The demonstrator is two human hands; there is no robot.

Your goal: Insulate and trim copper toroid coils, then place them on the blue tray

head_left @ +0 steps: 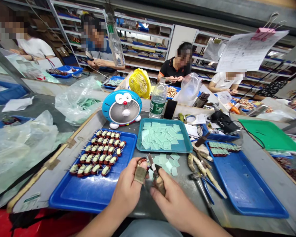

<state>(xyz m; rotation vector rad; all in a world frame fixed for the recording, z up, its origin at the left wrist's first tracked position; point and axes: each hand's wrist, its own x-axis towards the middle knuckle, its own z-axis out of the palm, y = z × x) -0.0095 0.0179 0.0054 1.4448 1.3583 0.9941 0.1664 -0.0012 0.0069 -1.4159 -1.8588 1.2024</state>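
My left hand (128,184) is closed on a small coil (142,160) wound with copper-coloured wire; a greyish tape wrap covers the thumb. Just to its right, my right hand (169,194) grips a short metal-bladed tool (151,163) with a thick wrapped handle. The tip of the tool is close to the coil, and I cannot tell whether they touch. Loose pale green squares (166,162) lie on the bench beyond the hands. Behind these, a teal tray (188,144) holds a heap of the same squares.
A blue tray (88,194) at left carries rows of coils. At right are pliers (213,184), a hammer (198,184) and another blue tray (256,194) with green-topped coils. A cartoon-faced fan (122,108), water bottle (158,100) and phone (170,109) stand behind. Several people sit opposite.
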